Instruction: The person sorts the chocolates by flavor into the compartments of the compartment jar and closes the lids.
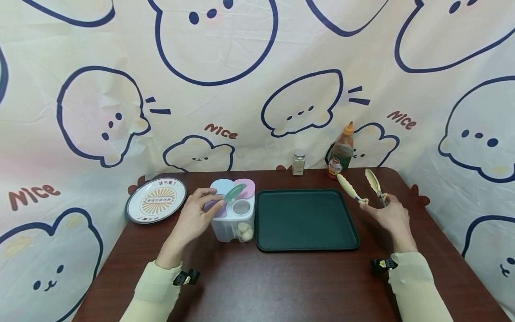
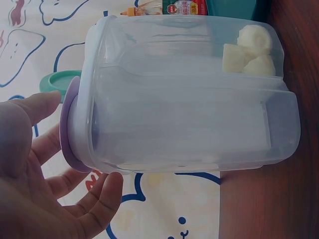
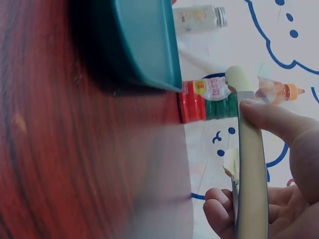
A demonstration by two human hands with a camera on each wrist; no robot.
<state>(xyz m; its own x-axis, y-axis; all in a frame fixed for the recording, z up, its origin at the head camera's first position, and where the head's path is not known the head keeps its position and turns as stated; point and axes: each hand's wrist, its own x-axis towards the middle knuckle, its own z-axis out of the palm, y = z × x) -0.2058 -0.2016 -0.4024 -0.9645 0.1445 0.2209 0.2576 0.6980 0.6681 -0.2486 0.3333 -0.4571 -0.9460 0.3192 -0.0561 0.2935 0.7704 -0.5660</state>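
Note:
On the left side of the table, a clear storage box (image 1: 225, 228) has pastel round lids and one uncovered round opening (image 1: 241, 206). My left hand (image 1: 197, 213) is at its top, with thumb and finger pinching the edge of a tilted green lid (image 1: 234, 192). Below that thumb in the left wrist view is a purple lid (image 2: 72, 129). Pale cut pieces (image 2: 251, 52) lie in one compartment of the box. My right hand (image 1: 390, 219) grips a pair of cream-coloured tongs (image 3: 252, 174), their two tips spread apart and pointing toward the back of the table.
Between the hands lies a dark green tray (image 1: 307, 219). A patterned plate (image 1: 157, 200) is at the back left. Along the back edge are a small shaker jar (image 1: 298, 162), a small red-labelled bottle (image 1: 335, 167) and an orange-capped squeeze bottle (image 1: 344, 145), before a printed cloth.

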